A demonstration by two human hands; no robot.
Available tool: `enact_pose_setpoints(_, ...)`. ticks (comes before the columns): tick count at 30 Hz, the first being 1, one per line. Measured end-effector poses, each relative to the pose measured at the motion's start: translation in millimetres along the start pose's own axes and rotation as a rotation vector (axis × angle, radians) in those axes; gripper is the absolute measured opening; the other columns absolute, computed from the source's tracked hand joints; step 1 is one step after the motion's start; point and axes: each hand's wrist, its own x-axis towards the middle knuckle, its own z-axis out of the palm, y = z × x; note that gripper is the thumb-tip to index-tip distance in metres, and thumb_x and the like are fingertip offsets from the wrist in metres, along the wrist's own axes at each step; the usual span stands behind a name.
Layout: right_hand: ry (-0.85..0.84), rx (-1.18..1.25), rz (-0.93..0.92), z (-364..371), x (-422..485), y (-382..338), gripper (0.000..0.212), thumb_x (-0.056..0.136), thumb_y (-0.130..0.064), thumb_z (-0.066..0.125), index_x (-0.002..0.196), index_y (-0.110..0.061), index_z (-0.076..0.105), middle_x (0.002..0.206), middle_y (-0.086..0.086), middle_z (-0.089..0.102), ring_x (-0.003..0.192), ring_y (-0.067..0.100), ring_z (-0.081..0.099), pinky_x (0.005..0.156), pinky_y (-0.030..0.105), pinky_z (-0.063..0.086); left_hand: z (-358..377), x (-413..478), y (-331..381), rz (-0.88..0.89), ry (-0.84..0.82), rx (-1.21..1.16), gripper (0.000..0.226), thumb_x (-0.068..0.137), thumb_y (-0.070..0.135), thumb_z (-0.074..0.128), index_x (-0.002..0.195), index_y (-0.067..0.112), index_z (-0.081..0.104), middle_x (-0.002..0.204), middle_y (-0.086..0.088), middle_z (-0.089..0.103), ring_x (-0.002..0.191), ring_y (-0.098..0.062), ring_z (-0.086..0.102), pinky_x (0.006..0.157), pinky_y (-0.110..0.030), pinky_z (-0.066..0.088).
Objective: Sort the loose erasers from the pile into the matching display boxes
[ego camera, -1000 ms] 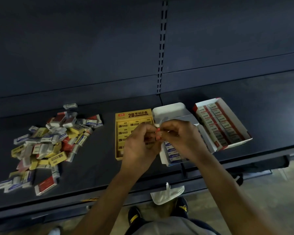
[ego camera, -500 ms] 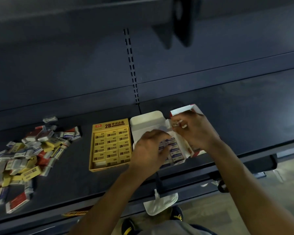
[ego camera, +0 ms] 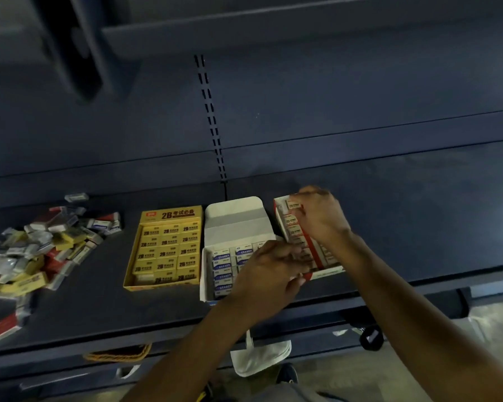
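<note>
Dozens of small wrapped blocks in yellow, red, white and blue make up the pile of loose erasers (ego camera: 32,256), heaped at the far left of a dark blue metal shelf (ego camera: 418,213). Right of the pile, well apart from it, stands a yellow cardboard display box (ego camera: 169,213) printed "2B", its rows of yellow erasers nearly full. Just beside it is a white cardboard display box (ego camera: 235,216) with its lid flap folded back, holding blue-labelled erasers marked "ERASER". The left hand (ego camera: 269,280) hovers over the near right corner of this box with its fingers curled; whether its grip holds anything cannot be told, as the fingers hide what lies beneath. Furthest right is a red-and-white cardboard display box (ego camera: 327,274), angled slightly. The right hand (ego camera: 321,219) reaches to its far end, and its grip appears pinched on a red-and-white wrapped eraser (ego camera: 293,205) at the top of the left row, though motion blur softens the fingertips. Each eraser looks light and stiff, a small firm block. The glossy wrappers are probably a little slippery, so a thumb-and-forefinger pinch across the two long sides seems the surest hold. The erasers are unlikely to break. The thin card walls of the boxes would likely flex or slide if one were pressed in hard, so the free hand may be steadying a box.
</note>
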Motion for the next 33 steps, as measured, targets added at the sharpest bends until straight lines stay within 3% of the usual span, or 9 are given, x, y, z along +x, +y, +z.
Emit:
enact_pose_setpoints(5,0.076,0.058,-0.011,14.6,4.4,0.7,0.016,0.086,-0.001,0.054,0.09,-0.003,0.069,0.099,0.011,0.063,0.084,0.026,0.061,0.078,0.034,0.051,-2.5,-0.8,5.8,-0.023,-0.018,0.02,0.02,0.079,0.026,0.063,0.096,0.026,0.075,0.115,0.002,0.064,0.106,-0.019,0.057,0.09,-0.03,0.047)
enact_pose_setpoints(8,0.083,0.089,-0.029,14.4,6.5,-0.5,0.013,0.088,-0.006,0.056,0.083,-0.006,0.068,0.098,0.008,0.061,0.083,0.023,0.059,0.074,0.026,0.047,-3.8,0.4,7.3,-0.032,-0.031,0.026,0.019,0.08,0.027,0.061,0.094,0.027,0.075,0.115,0.002,0.063,0.105,-0.018,0.058,0.089,-0.027,0.046)
enact_pose_setpoints(10,0.037,0.083,-0.068,11.8,6.5,-2.2,0.014,0.088,-0.011,0.056,0.086,-0.01,0.07,0.102,0.005,0.059,0.084,0.018,0.058,0.075,0.022,0.046,-4.2,0.6,7.1,-0.037,-0.047,0.022,0.019,0.081,0.027,0.061,0.095,0.027,0.075,0.117,0.002,0.063,0.107,-0.019,0.058,0.09,-0.026,0.045)
enact_pose_setpoints(13,0.01,0.047,-0.121,10.9,6.0,-4.3,0.014,0.087,-0.013,0.056,0.091,-0.013,0.069,0.106,0.004,0.059,0.091,0.017,0.056,0.084,0.027,0.045,-5.1,0.6,6.8,-0.035,-0.061,0.02,0.018,0.083,0.025,0.064,0.097,0.027,0.074,0.119,0.001,0.062,0.109,-0.018,0.056,0.091,-0.026,0.044)
enact_pose_setpoints(20,0.021,0.054,-0.128,12.8,8.4,-1.4,0.014,0.09,-0.013,0.057,0.09,-0.012,0.071,0.105,0.005,0.06,0.096,0.018,0.054,0.081,0.023,0.04,-4.5,1.9,5.6,0.001,-0.038,0.031,0.018,0.086,0.028,0.059,0.095,0.027,0.074,0.114,0.003,0.063,0.111,-0.018,0.05,0.09,-0.027,0.044)
enact_pose_setpoints(23,0.023,0.048,-0.103,9.4,8.4,-4.7,0.015,0.088,-0.012,0.057,0.089,-0.012,0.071,0.104,0.006,0.062,0.094,0.018,0.054,0.072,0.021,0.04,-4.2,0.8,6.9,0.011,-0.005,0.038,0.024,0.084,0.032,0.056,0.098,0.025,0.074,0.112,0.002,0.065,0.107,-0.018,0.054,0.09,-0.028,0.046)
enact_pose_setpoints(26,0.072,0.066,-0.114,5.8,6.8,-19.4,0.018,0.087,-0.012,0.055,0.095,-0.014,0.071,0.104,0.004,0.064,0.097,0.021,0.054,0.07,0.026,0.044,-10.9,-1.9,5.0,-0.079,0.034,0.01,0.035,0.08,0.031,0.061,0.113,0.021,0.067,0.119,0.0,0.062,0.109,-0.019,0.054,0.091,-0.029,0.047)
enact_pose_setpoints(29,0.063,0.092,-0.137,7.3,3.0,-41.3,0.022,0.091,-0.017,0.05,0.102,-0.014,0.068,0.108,0.003,0.061,0.102,0.02,0.051,0.074,0.027,0.042,-23.3,-6.2,-7.4,-0.159,0.097,0.112,0.034,0.073,0.02,0.069,0.107,0.017,0.068,0.11,-0.004,0.065,0.099,-0.024,0.06,0.083,-0.033,0.052)
enact_pose_setpoints(33,0.008,0.088,-0.228,18.3,-3.5,-69.3,0.023,0.091,-0.022,0.051,0.106,-0.012,0.065,0.112,0.006,0.06,0.106,0.023,0.048,0.081,0.03,0.04,-38.7,-20.6,-30.2,-0.297,0.124,0.289,0.032,0.073,0.022,0.069,0.103,0.013,0.068,0.101,-0.008,0.066,0.092,-0.029,0.061,0.073,-0.039,0.056)
